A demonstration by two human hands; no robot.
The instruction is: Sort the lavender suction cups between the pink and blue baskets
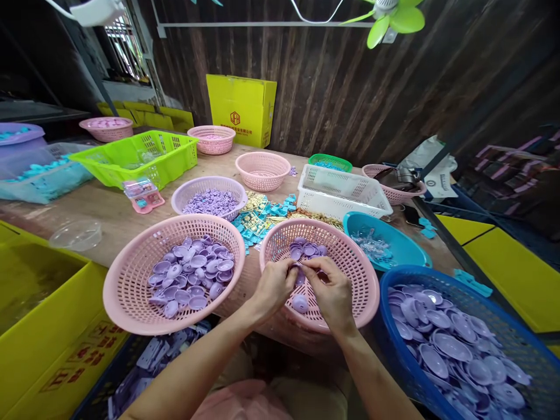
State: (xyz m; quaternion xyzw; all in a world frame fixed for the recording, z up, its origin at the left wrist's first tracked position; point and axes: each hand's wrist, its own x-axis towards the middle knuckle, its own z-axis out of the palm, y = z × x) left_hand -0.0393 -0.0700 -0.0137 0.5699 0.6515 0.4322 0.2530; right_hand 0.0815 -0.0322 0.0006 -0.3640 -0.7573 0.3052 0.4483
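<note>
Above a pink basket (pixel 361 280), my left hand (pixel 277 283) and my right hand (pixel 330 291) meet with fingertips pinched on one small purple plastic piece (pixel 298 265), mostly covered by the fingers. Several rounded purple pieces (pixel 308 249) lie at the far side of that basket, and a single one (pixel 300 303) rests nearer to me. To the left stands another pink basket (pixel 126 280) with many purple oval pieces (pixel 192 271). On the right, a blue basket (pixel 387 338) is heaped with larger shallow purple oval pieces (pixel 452 347).
Farther back are a lilac basket (pixel 177 201) of tiny purple parts, loose cream and turquoise parts (pixel 258 219), a white crate (pixel 341 204), a teal basin (pixel 409 251) and a lime crate (pixel 109 163). An open yellow box (pixel 52 350) stands at the left edge.
</note>
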